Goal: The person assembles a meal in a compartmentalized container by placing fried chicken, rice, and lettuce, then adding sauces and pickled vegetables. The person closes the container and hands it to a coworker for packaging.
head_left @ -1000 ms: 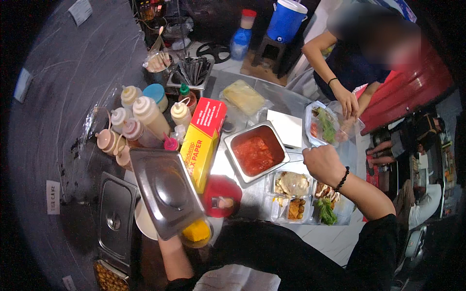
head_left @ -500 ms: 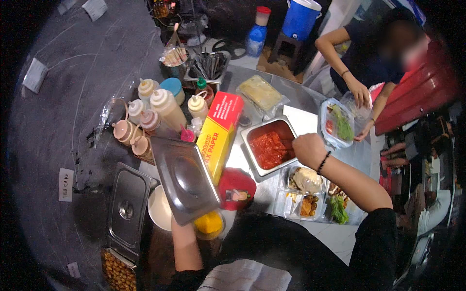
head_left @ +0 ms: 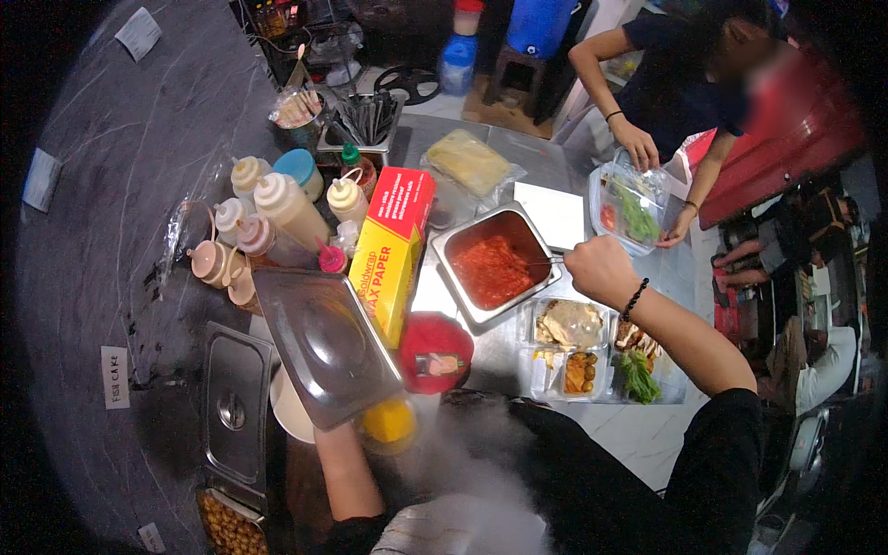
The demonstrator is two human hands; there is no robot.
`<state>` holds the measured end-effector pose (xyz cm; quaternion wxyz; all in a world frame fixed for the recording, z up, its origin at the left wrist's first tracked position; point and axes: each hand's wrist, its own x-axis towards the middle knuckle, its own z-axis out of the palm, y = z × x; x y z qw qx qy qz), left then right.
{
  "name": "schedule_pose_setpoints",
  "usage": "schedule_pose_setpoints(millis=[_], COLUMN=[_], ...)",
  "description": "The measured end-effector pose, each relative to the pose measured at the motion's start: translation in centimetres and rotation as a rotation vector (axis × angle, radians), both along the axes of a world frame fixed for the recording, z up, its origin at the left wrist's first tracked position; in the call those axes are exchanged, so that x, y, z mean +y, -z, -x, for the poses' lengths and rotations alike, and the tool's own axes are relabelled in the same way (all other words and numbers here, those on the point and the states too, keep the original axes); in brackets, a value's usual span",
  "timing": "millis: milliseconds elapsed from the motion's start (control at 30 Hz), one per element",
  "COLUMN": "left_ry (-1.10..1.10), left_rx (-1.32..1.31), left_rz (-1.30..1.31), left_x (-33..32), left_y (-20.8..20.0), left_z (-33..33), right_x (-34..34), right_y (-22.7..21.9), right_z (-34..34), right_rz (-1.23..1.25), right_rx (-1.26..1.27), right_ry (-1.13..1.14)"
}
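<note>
My right hand point(head_left: 601, 271) is closed in a fist at the right rim of a square steel pan point(head_left: 444, 275) of chunky red sauce point(head_left: 495, 266). From the fist a thin-handled metal utensil point(head_left: 546, 263) reaches into the sauce; its working end is hidden. My left hand point(head_left: 334, 437) holds up a steel pan lid point(head_left: 326, 347), tilted, left of the pan. The lid covers its fingers. Below the pan, clear divided food boxes point(head_left: 566, 346) contain pale and brown foods, with leafy greens point(head_left: 638, 377) at the right.
A wax paper box point(head_left: 393, 250) and several squeeze bottles point(head_left: 289, 208) stand at left. Beyond the pan lie a bagged yellowish slab point(head_left: 469, 162) and a white sheet point(head_left: 548, 215). At far right, a co-worker's hands point(head_left: 640, 146) handle a clear salad box point(head_left: 631, 211). Steam point(head_left: 476, 453) hangs near me.
The view has shifted slightly. The sauce surface looks stirred, and the utensil's handle now shows beside my right fist. The co-worker's hand has moved over the salad box. Steam has appeared near me.
</note>
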<state>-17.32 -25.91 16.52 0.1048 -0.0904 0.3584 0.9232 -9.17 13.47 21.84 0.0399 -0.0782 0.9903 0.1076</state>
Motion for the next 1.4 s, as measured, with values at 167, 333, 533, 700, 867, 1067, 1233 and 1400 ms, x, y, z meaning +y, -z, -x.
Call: schedule_pose_setpoints(millis=[167,333,533,700,867,1067,1233,1400], left_ry=[0.021,0.047,0.077,0.092,0.105,0.114,0.121,0.114], left_rx=[0.007,0.007,0.012,0.015,0.017,0.019,0.021,0.024], left_rz=[-0.002,-0.004,-0.014,-0.026,-0.029,-0.03,-0.023,-0.012], left_x=[0.7,1.4,2.5,3.2,3.6,4.0,3.9,4.0], left_y=[-0.2,-0.2,-0.3,-0.4,-0.6,-0.6,-0.8,-0.7], left_z=[0.1,0.4,0.9,1.0,1.0,0.9,0.8,0.8], right_x=[1.4,2.3,1.6,0.8,-0.1,0.3,-0.7,-1.3], right_y=[0.3,0.5,-2.2,-5.3,-5.8,-1.3,0.9,-1.8], right_z=[-2.0,-4.4,-6.9,-8.6,-9.8,-10.5,-11.4,-12.8], right_rz=[-0.005,0.055,0.143,0.257,0.289,0.362,0.416,0.544], right_rx=[-0.066,-0.014,-0.012,0.077,0.105,-0.005,0.157,0.163], right_ry=[0.103,0.156,0.349,0.411,0.463,0.518,0.58,0.75])
